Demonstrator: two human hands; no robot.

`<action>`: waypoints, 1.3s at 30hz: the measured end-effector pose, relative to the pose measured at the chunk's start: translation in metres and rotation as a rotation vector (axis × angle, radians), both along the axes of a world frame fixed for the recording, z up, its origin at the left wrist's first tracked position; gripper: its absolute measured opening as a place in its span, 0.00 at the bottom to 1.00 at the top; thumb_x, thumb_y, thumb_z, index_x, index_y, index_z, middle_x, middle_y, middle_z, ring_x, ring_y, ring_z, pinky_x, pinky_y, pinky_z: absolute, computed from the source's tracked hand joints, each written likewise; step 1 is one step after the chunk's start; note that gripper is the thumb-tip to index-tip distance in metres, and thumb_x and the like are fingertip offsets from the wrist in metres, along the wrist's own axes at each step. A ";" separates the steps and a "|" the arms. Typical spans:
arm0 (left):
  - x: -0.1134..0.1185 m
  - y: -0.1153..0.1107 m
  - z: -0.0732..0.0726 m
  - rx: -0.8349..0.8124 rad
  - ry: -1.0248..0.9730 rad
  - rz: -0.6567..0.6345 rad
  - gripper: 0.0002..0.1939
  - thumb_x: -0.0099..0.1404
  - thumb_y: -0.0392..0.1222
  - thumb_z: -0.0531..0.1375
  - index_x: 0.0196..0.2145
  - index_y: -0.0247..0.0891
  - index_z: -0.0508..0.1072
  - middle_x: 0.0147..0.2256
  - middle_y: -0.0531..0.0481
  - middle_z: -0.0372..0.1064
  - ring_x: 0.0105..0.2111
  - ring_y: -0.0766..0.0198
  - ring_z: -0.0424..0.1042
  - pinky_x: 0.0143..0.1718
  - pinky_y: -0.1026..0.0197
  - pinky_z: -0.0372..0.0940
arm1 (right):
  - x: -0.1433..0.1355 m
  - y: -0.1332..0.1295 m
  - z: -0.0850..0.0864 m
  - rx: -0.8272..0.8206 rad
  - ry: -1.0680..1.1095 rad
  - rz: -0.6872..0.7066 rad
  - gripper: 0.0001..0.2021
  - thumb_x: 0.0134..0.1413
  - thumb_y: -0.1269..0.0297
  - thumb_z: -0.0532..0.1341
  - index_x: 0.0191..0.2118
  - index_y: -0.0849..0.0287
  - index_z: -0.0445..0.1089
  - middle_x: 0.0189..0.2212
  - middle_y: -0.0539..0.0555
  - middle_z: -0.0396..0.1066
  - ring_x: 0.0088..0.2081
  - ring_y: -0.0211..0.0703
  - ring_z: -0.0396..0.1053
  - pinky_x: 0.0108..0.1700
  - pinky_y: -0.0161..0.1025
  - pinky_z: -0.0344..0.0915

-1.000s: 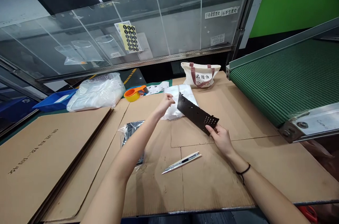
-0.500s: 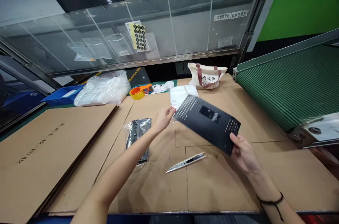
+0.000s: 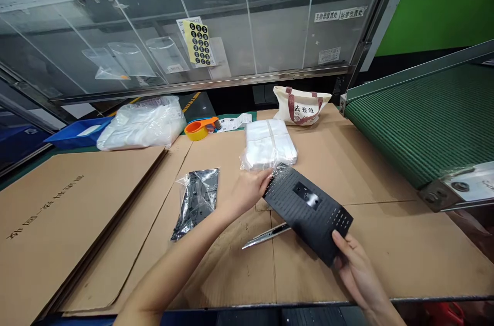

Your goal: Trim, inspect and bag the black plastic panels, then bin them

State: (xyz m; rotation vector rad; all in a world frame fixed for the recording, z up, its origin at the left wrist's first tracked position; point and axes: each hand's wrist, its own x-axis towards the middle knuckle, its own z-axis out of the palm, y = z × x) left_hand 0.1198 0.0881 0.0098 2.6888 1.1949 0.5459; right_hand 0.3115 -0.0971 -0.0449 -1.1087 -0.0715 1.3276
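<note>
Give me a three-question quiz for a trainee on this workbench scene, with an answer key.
1. True or false: the right hand grips the flat, black, slotted panel.

2. Multiple choice: which thing is partly hidden behind that panel?
A) The orange-and-yellow tape dispenser
B) The slim, silver utility knife
C) The cream cloth tote with maroon handles

3. Fill in the blank: the clear plastic bag near the left forearm contains ____-coloured parts.

Key: 1. True. 2. B. 3. Black.
</note>
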 end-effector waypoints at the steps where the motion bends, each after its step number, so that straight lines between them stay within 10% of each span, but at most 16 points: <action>1: 0.000 -0.001 -0.002 0.064 0.060 0.011 0.18 0.71 0.41 0.49 0.51 0.41 0.74 0.33 0.45 0.78 0.30 0.59 0.75 0.32 0.62 0.64 | -0.003 -0.001 0.000 -0.004 -0.013 0.032 0.21 0.25 0.54 0.78 0.29 0.60 0.78 0.31 0.55 0.79 0.27 0.41 0.73 0.28 0.34 0.71; 13: 0.015 -0.024 -0.013 0.341 0.134 -0.043 0.20 0.73 0.43 0.47 0.55 0.41 0.71 0.22 0.47 0.73 0.19 0.64 0.69 0.20 0.66 0.57 | -0.041 -0.008 -0.010 0.023 0.065 0.106 0.20 0.28 0.57 0.78 0.29 0.60 0.75 0.31 0.53 0.78 0.31 0.41 0.74 0.33 0.36 0.73; 22: 0.004 -0.018 -0.011 0.374 0.019 0.100 0.20 0.74 0.42 0.45 0.56 0.40 0.70 0.29 0.44 0.70 0.25 0.64 0.70 0.20 0.67 0.58 | -0.047 -0.010 -0.022 0.033 0.209 -0.153 0.19 0.23 0.65 0.79 0.24 0.55 0.71 0.28 0.45 0.77 0.26 0.32 0.71 0.26 0.27 0.70; 29: 0.004 -0.024 -0.017 0.399 0.021 0.002 0.20 0.74 0.43 0.46 0.53 0.39 0.73 0.23 0.48 0.68 0.20 0.66 0.67 0.19 0.66 0.57 | -0.045 -0.004 -0.015 0.051 0.057 0.107 0.16 0.30 0.59 0.78 0.25 0.59 0.74 0.24 0.49 0.74 0.27 0.37 0.72 0.32 0.33 0.71; 35: 0.011 -0.037 -0.020 0.599 -0.021 -0.090 0.18 0.73 0.39 0.48 0.54 0.36 0.73 0.18 0.53 0.65 0.15 0.69 0.64 0.16 0.66 0.53 | -0.057 -0.001 -0.018 0.061 0.165 -0.079 0.18 0.27 0.61 0.78 0.27 0.56 0.73 0.28 0.47 0.77 0.28 0.36 0.73 0.29 0.30 0.70; 39: 0.015 -0.046 -0.017 0.635 -0.022 -0.137 0.18 0.72 0.38 0.50 0.55 0.34 0.71 0.17 0.54 0.64 0.15 0.69 0.63 0.15 0.64 0.52 | -0.058 0.000 -0.017 0.079 0.106 0.069 0.16 0.33 0.61 0.77 0.31 0.59 0.75 0.33 0.53 0.79 0.33 0.41 0.75 0.32 0.34 0.72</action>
